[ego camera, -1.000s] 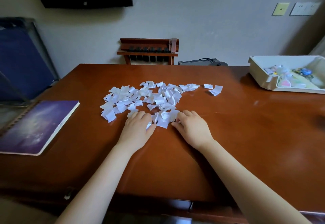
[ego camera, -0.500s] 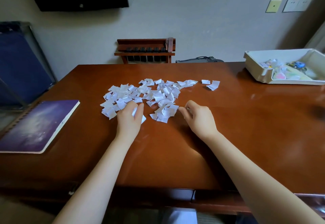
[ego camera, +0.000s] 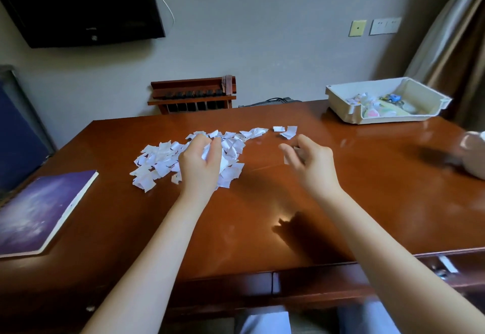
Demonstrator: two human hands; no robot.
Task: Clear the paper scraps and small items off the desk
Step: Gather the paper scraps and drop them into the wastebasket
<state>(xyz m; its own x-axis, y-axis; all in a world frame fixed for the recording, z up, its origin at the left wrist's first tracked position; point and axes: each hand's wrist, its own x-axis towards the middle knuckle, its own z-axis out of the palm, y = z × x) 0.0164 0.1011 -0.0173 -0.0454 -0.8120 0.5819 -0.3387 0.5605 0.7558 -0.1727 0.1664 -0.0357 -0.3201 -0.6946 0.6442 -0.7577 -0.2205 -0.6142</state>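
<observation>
From the head camera I see the wooden counter (ego camera: pixel 262 218) running across the frame, with the paper scraps (ego camera: pixel 157 157) heaped in a loose white pile left of centre. The left grip (ego camera: pixel 200 161) is over the near right part of that pile, fingers and thumb curled round a bunch of scraps — crumpled white paper shows between thumb and forefinger. The right grip (ego camera: pixel 311 163) hangs above bare wood just right of the pile, fingers half curled. A sliver of white shows by its fingertips, but I cannot tell whether it is pinched or lying on the wood below.

Two stray scraps (ego camera: pixel 287 131) lie a little apart from the pile's far right end (just beyond the right grip). At the far right corner sits a cream tray (ego camera: pixel 338 102) with small colourful items (ego camera: pixel 378 104) in it — a little blue toy car among them. A purple notebook (ego camera: pixel 39 210) lies flat at the counter's left edge, well apart from the pile. A pale blurred thing (ego camera: pixel 472 152) at the right edge I cannot identify. Behind the counter stands a dark wooden rack (ego camera: pixel 194 94), and a black screen (ego camera: pixel 78 5) hangs on the wall.
</observation>
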